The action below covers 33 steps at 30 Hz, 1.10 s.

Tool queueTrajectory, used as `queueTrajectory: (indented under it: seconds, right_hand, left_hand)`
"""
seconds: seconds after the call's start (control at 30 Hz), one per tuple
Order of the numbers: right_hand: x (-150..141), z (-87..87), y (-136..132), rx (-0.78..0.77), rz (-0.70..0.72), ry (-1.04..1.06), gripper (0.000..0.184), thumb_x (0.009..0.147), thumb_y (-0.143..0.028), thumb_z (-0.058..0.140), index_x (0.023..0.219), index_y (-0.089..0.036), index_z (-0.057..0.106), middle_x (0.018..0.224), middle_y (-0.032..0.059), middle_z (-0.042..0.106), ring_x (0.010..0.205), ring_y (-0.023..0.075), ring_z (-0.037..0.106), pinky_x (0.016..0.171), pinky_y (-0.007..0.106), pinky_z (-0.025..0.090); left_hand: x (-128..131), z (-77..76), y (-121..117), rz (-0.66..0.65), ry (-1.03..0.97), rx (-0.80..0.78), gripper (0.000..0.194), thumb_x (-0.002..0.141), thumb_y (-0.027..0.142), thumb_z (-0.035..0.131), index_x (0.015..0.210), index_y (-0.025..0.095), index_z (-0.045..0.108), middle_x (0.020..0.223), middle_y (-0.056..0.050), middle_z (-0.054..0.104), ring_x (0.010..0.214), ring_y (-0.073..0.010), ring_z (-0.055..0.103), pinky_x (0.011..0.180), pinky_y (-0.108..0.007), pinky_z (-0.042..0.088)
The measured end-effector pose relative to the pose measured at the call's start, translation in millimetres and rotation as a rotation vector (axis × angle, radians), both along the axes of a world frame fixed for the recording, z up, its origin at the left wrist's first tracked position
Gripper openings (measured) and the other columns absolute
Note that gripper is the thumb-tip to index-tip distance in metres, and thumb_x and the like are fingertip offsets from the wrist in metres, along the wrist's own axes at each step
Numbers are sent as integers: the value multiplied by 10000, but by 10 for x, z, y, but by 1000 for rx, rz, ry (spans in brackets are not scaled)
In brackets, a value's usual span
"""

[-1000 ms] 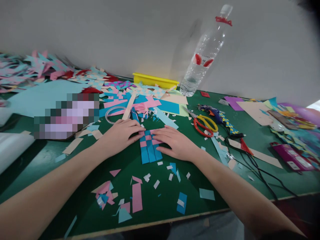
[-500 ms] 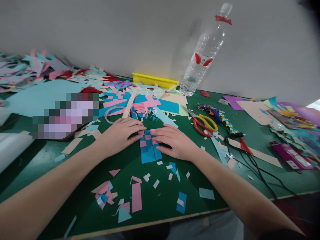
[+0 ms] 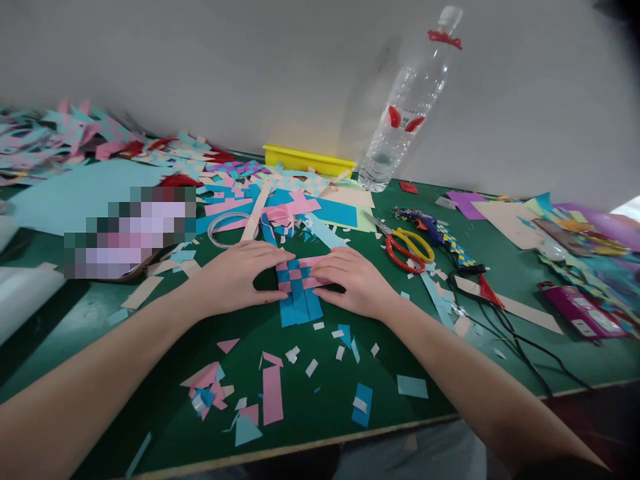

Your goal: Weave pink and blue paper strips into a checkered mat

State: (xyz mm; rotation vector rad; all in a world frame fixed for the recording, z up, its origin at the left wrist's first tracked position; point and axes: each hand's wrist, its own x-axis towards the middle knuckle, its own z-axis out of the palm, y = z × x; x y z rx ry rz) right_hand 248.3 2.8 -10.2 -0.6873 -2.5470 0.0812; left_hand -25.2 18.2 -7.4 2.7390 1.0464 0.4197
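Observation:
On the table in front of me lies a small mat of woven paper strips [image 3: 299, 305], blue slats crossed by pink ones in a checked pattern. My left hand [image 3: 245, 272] holds its left edge, index fingertip at the upper corner and thumb lower down, with a wide gap between them. On the other side, my right hand [image 3: 350, 283] has its fingers and thumb closed on a pink paper strip [image 3: 316, 261] that sticks out of the weave. The fingers partly cover the strip's right end.
Paper scraps [image 3: 273, 393] litter the green table [image 3: 350, 427]. Scissors [image 3: 407, 250] with red and yellow handles lie to the right, near a black cable [image 3: 520, 347]. A plastic bottle [image 3: 400, 120] and a yellow tray [image 3: 307, 160] stand by the wall. A roll of tape [image 3: 220, 230] lies behind my left hand.
My left thumb has moved down and away from the index finger, along the mat's left edge. My right fingers have shifted slightly right, so more of the pink strips shows.

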Motion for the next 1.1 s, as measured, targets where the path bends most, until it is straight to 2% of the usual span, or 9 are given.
queueTrajectory:
  seconds: [0.17, 0.43, 0.7, 0.83, 1.1]
  right_hand:
    - [1, -10, 13, -11, -10, 14, 170, 944, -323, 582, 967, -197, 695, 1012, 53, 755, 1002, 207, 673, 924, 386, 497]
    - [-24, -10, 15, -7, -19, 21, 215, 969, -329, 549, 915, -193, 706, 970, 49, 760, 955, 189, 689, 890, 356, 515]
    - [-28, 12, 11, 1, -29, 10, 229, 974, -319, 540, 903, -182, 709, 961, 58, 759, 937, 191, 691, 881, 356, 522]
    - [-17, -15, 13, -9, -25, 3, 216, 975, -308, 540, 936, -178, 708, 978, 60, 753, 960, 192, 683, 894, 358, 515]
    - [-17, 9, 11, -39, -38, 13, 190, 965, -316, 553, 952, -191, 695, 1009, 67, 747, 990, 201, 678, 910, 379, 513]
  left_hand:
    - [10, 11, 2, 17, -7, -14, 632, 858, 648, 563, 1310, 211, 615, 1277, -98, 669, 1190, -316, 593, 1041, -479, 453]
    - [28, 57, -11, 10, -25, -16, 540, 872, 610, 567, 1235, 224, 672, 1232, -82, 699, 1155, -297, 617, 1015, -461, 476]
    - [21, 42, -1, -4, -38, -6, 512, 873, 600, 570, 1223, 243, 682, 1222, -69, 706, 1144, -292, 625, 1021, -460, 470]
    - [20, 46, -7, 14, -26, -4, 565, 869, 637, 546, 1252, 237, 659, 1252, -73, 688, 1169, -298, 609, 1017, -459, 472]
    - [11, 46, -10, 141, 22, -22, 736, 808, 724, 553, 1337, 213, 589, 1253, -106, 669, 1192, -343, 580, 1016, -501, 443]
